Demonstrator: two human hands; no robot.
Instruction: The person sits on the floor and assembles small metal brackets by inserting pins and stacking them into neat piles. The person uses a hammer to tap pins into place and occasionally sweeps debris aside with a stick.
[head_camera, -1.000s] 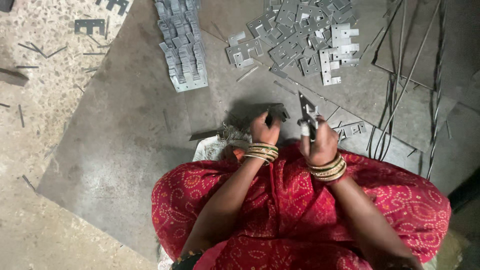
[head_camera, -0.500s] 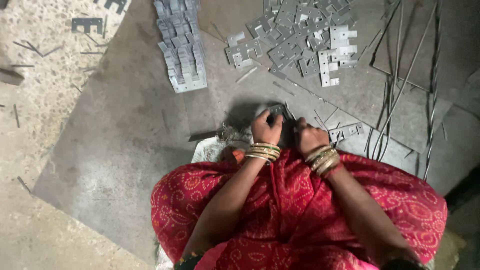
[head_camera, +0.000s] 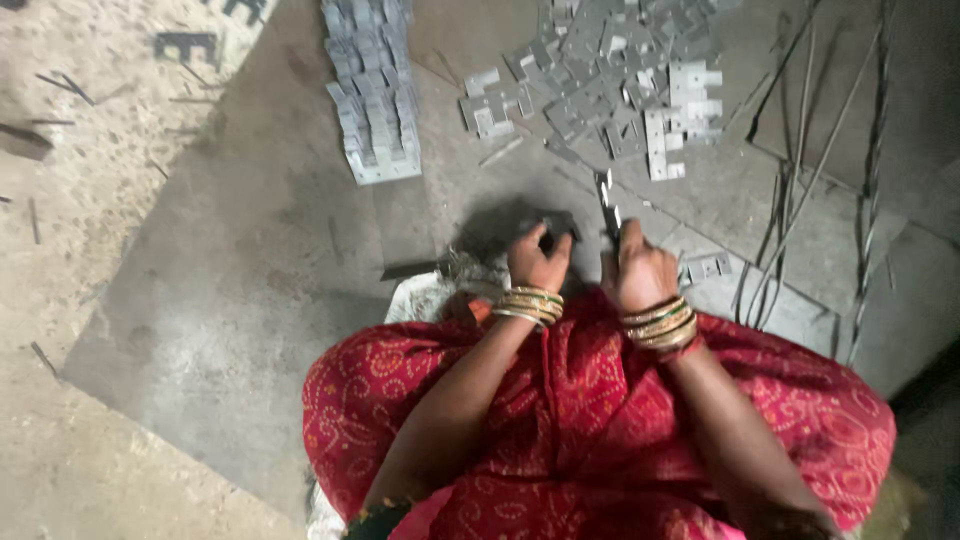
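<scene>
Grey sheet-metal work on a steel floor plate (head_camera: 230, 300). Left hand (head_camera: 538, 262) closed around a small dark metal piece (head_camera: 555, 222), held low over the plate just ahead of the knees. Right hand (head_camera: 640, 272) clenched on a pair of snips (head_camera: 607, 205), blades pointing up and away, tip close to the piece but contact not resolvable. Bangles on both wrists; red patterned cloth (head_camera: 600, 440) across the lap. Progress, judged from layout only: neat stack of bracket-shaped cut parts (head_camera: 375, 100) at upper left of the plate, looks finished and sorted; loose heap of similar parts (head_camera: 620, 75) at upper right, unsorted, a few strays (head_camera: 490, 100) lying between the two; one more part (head_camera: 705, 268) just beside the right hand. Thin offcut strips (head_camera: 800, 190) trailing down the right side, some twisted. Substantial number done; one piece in hand, amount of uncut stock not determinable. No packages, labels or signs visible; only a couple of dark flat cutouts (head_camera: 185, 45) on the concrete (head_camera: 60, 200) at upper left, well apart from the hands.
</scene>
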